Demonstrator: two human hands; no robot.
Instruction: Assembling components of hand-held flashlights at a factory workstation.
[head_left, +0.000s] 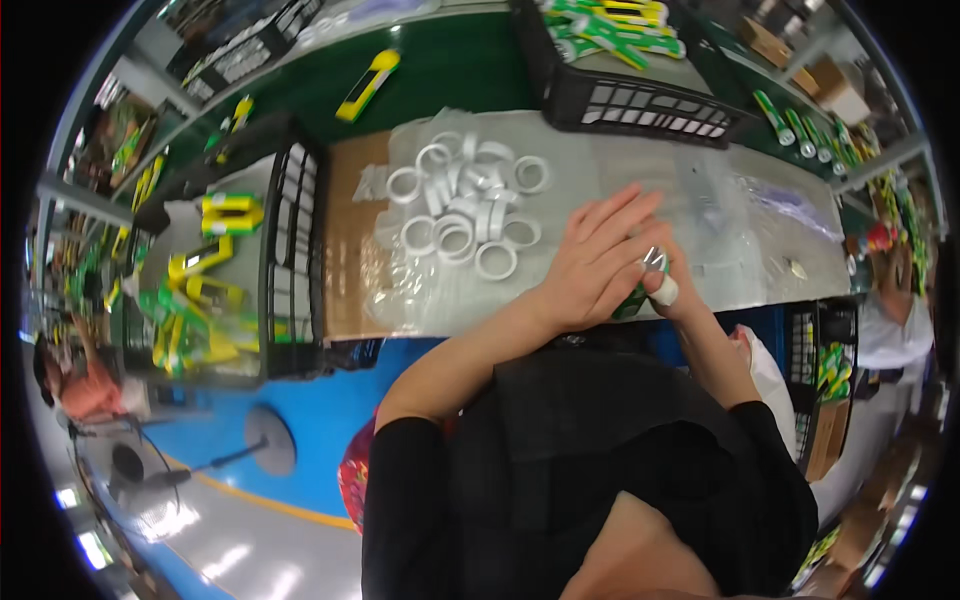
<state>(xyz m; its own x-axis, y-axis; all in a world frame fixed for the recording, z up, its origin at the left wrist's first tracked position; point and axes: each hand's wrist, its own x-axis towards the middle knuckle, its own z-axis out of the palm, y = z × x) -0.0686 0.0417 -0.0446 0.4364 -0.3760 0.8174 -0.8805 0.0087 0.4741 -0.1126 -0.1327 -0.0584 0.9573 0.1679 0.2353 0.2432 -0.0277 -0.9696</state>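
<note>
Close to the table's near edge, my right hand (682, 285) is closed round a green flashlight-like tube (630, 302) with a shiny silver end and a white part. My left hand (600, 262) lies across it, its fingers stretched out toward the upper right and its palm side against the tube. Much of the tube is hidden between the two hands. Left of my hands, a loose pile of white rings (470, 205) rests on the plastic-covered table (590, 160), some lying flat and others on edge.
A black crate (300, 230) of yellow-and-green lights stands at the left; another black crate (640, 105) sits at the back. One yellow light (368, 86) lies behind the rings. Several green tubes (790, 125) line the far right. A floor fan (140, 470) and people are farther off.
</note>
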